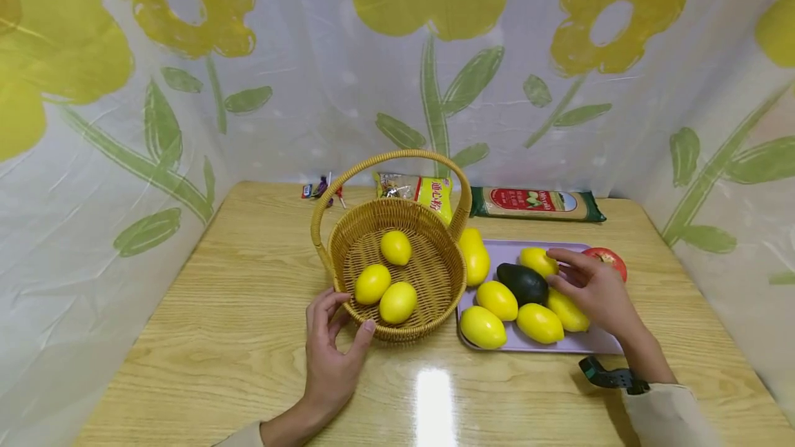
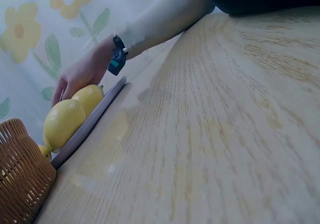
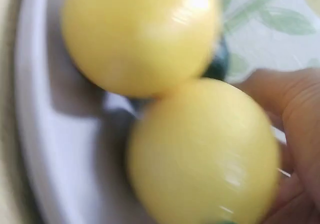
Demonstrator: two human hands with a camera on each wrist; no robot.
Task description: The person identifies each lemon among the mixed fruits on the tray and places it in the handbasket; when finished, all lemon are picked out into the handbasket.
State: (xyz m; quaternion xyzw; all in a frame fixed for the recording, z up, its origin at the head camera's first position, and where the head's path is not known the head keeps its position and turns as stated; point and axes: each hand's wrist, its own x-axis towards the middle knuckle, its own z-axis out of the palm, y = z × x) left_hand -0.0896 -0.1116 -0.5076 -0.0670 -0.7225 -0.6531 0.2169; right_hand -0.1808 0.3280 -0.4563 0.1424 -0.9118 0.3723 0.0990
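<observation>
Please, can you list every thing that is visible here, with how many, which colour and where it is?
basket: 1, tan wicker, table centre
lemons in basket: 3, yellow
tray: 1, lilac, right of basket
lemons on tray: 6, yellow
avocado: 1, dark green, tray centre
tomato: 1, red, far right edge of tray
packets: 2, one yellow, one green and red, table back
wrappers: a few, small, back left
table: 1, light wood
left hand: touches basket rim
right hand: over the tray lemons

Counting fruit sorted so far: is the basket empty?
No. Three lemons lie inside the basket, steadied by the left hand.
</observation>
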